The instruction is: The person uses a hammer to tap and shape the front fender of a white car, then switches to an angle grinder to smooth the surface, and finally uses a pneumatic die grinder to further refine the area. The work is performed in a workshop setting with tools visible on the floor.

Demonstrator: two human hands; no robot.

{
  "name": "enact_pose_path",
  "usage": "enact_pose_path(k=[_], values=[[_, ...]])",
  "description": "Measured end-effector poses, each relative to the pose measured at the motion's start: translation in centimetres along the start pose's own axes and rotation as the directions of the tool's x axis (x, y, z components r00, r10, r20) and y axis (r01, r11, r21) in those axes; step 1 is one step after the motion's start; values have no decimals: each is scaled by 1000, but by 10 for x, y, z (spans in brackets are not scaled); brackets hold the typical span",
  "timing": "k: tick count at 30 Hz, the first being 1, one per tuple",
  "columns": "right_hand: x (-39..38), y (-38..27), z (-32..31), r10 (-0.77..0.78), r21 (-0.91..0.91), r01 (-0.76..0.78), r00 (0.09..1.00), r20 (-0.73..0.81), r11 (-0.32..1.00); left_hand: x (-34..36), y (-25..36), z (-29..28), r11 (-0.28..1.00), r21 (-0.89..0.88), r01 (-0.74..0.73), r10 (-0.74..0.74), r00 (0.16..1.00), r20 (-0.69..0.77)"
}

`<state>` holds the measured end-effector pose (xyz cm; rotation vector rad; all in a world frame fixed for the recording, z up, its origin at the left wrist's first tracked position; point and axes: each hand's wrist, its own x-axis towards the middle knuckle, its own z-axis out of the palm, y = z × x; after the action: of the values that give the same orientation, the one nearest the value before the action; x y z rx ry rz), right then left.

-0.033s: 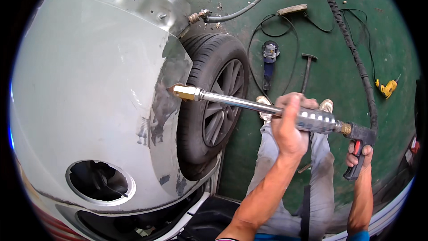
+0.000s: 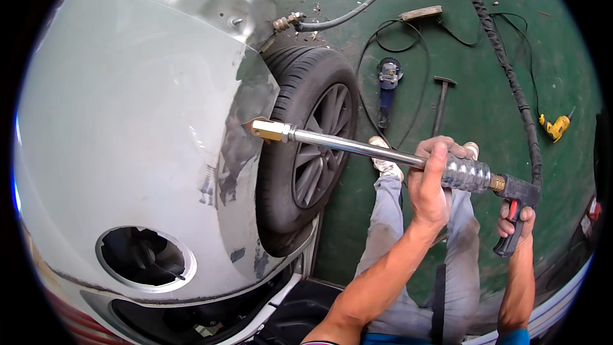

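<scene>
A slide-hammer dent puller [image 2: 348, 145] with a steel shaft reaches from my hands leftward to the grey car fender [image 2: 246, 124]. Its brass tip [image 2: 271, 131] meets the bare, scraped metal at the wheel-arch edge. My left hand [image 2: 433, 182] is wrapped around the ribbed sliding weight [image 2: 467, 174], close to the handle end. In my right hand [image 2: 516, 220] is the black pistol grip [image 2: 507, 243], with fingers by its red trigger [image 2: 513, 209]. A thick wrapped cable [image 2: 516, 92] runs from the grip to the far floor.
Beside the fender sits the wheel [image 2: 322, 134]. On the green floor lie an angle grinder [image 2: 387, 86], a hammer [image 2: 441, 99], a yellow drill [image 2: 557, 128] and a power strip [image 2: 421, 13] with looping cords. A grey cable clamp [image 2: 286, 22] is fixed near the car's upper edge.
My left hand and the sliding weight have moved right along the shaft toward the pistol grip. The right hand stays almost in place, and the tip remains at the fender edge.
</scene>
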<state>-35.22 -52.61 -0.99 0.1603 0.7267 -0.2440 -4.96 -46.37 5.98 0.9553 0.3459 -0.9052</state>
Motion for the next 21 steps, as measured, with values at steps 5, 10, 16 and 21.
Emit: enact_pose_path(k=[5, 10, 16, 21], values=[[-10, 3, -8, -12, -12, 12, 1000, -22, 1000, 27, 75, -36, 981, 1, -192, 192, 981, 37], [-9, 6, -8, -47, -2, 47, 998, -33, 999, 53, 186, -19, 961, -157, -226, 205, 968, -142], [-14, 4, 0, -181, -196, 183, 983, 28, 963, 84, 172, -51, 776, -605, 178, 288, 753, 591], [4, 9, -12, -23, -25, 23, 1000, -8, 999, 44, 179, 1, 937, 134, -324, 345, 917, -199]])
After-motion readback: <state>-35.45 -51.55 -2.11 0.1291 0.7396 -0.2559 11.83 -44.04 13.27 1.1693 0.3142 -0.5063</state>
